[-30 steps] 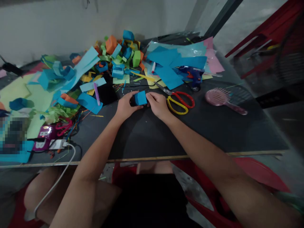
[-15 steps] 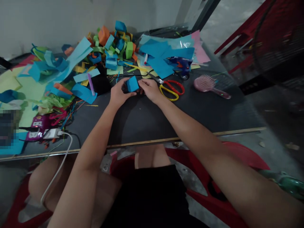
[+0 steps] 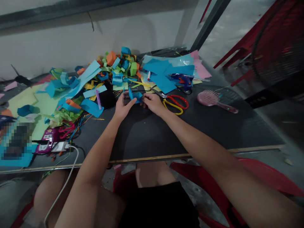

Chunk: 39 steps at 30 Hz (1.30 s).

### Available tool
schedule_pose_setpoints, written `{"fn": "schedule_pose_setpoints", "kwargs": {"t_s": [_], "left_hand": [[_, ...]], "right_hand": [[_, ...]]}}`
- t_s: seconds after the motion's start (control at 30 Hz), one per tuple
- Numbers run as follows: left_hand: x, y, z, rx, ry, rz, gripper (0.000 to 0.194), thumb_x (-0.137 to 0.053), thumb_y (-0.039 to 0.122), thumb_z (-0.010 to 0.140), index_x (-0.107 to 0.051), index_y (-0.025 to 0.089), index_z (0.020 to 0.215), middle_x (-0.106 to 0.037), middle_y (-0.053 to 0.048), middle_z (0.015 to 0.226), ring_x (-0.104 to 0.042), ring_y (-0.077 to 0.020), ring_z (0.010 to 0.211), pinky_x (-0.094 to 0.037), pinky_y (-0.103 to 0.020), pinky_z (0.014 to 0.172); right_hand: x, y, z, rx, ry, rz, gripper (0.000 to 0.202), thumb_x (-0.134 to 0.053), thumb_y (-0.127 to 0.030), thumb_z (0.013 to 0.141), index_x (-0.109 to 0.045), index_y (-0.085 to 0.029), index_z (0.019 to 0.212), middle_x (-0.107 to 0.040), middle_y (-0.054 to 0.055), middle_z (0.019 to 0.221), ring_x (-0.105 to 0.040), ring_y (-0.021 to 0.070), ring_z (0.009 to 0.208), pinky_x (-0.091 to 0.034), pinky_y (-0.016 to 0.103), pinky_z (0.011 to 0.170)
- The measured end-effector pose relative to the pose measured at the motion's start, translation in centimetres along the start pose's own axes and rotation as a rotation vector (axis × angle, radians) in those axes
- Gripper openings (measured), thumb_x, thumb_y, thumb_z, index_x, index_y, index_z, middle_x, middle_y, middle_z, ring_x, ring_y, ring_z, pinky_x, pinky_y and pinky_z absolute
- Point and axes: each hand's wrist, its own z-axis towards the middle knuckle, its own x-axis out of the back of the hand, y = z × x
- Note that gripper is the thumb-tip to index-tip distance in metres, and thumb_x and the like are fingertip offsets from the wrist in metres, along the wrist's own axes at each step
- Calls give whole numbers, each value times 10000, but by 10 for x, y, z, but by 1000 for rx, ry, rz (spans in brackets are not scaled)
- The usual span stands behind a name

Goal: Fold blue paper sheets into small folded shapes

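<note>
Between my two hands, just over the dark tabletop, is a small blue folded paper box point(image 3: 136, 96), with flaps standing up and its inside turned toward me. My left hand point(image 3: 123, 104) grips its left side, thumb along the near edge and fingers behind. Pinched at the box's right corner are the fingertips of my right hand point(image 3: 152, 102); the fingers beneath are partly hidden. Scissors point(image 3: 175, 103) with one red and one yellow handle loop lie right beside my right hand. To the left of my left hand are a black piece point(image 3: 107, 99) and a purple strip point(image 3: 98, 99).
Folded paper pieces point(image 3: 116, 65) are heaped at the back by the wall. Blue sheets point(image 3: 161, 72), a blue glue gun point(image 3: 182, 79) and a pink hairbrush point(image 3: 215, 99) lie to the right. A purple power strip point(image 3: 49, 139) with a white cable point(image 3: 73, 167) sits front left.
The box has turned from showing closed blue faces to showing its open, flapped side. Both hands stay on it. The camera view has tilted up, so the table appears lower.
</note>
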Motion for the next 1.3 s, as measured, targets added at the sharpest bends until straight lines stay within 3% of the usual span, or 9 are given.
{"fn": "schedule_pose_setpoints", "kwargs": {"t_s": [0.13,0.23,0.3,0.4,0.63,0.8,1.0,1.2,1.3], "left_hand": [[1,-8,3,-32,125,89,433,-610,319,908,-470,231,1308,-626,-125,1232,-666,-233,1082,-581,-381,879],[9,-2,3,-119,223,292,692,-660,229,844,-350,245,1462,-475,-169,1475,-539,-291,1321,-514,-455,1030],[17,8,2,-240,110,472,726,-714,219,794,-415,237,1455,-420,-170,1550,-400,-348,1453,-426,-514,1123],[25,21,0,-334,-260,623,488,-678,271,855,-585,243,1334,-619,-129,1385,-546,-336,1333,-421,-523,1118],[19,19,1,-282,-277,648,711,-716,342,859,-444,149,1487,-638,-186,1364,-608,-330,1256,-479,-487,1066],[16,18,2,-304,-289,489,679,-753,453,824,-551,137,1389,-655,-185,1342,-613,-320,1266,-475,-480,1093],[15,21,1,-81,-228,43,584,-716,578,813,-679,163,1221,-745,-128,1186,-701,-257,1102,-556,-385,954],[11,10,9,108,107,-289,511,-719,697,741,-702,186,719,-669,-14,684,-656,-163,733,-545,-295,719],[14,5,11,199,191,-413,465,-800,655,671,-713,198,695,-639,1,643,-617,-142,665,-521,-285,654]], "right_hand": [[0,3,2,-2,73,3,119,-545,-269,819,-611,-195,754,-659,-13,629,-543,98,472,-361,215,447],[0,2,1,-7,77,-3,108,-525,-237,810,-599,-197,743,-644,-15,619,-548,98,483,-380,219,466],[-1,0,-2,9,72,-32,107,-515,-221,804,-570,-203,714,-624,-24,606,-542,97,489,-409,229,506],[-3,-5,-6,56,80,-112,108,-509,-237,814,-548,-211,717,-574,-37,585,-549,113,519,-434,254,572],[-5,-14,-12,325,-36,-290,139,-469,-327,877,-473,-230,778,-475,-47,602,-442,116,539,-345,282,586],[-3,-3,-7,314,75,-194,169,-455,-308,858,-425,-239,706,-381,-49,584,-414,126,559,-344,296,595],[-5,10,1,125,90,108,241,-535,-425,853,-461,-248,707,-441,-43,585,-471,126,497,-428,292,501],[-4,10,-1,207,131,108,326,-567,-517,888,-462,-254,727,-392,-53,571,-473,119,482,-429,288,496],[-5,11,0,191,190,19,286,-547,-518,906,-516,-254,800,-392,-53,577,-436,124,488,-401,295,500]]}}
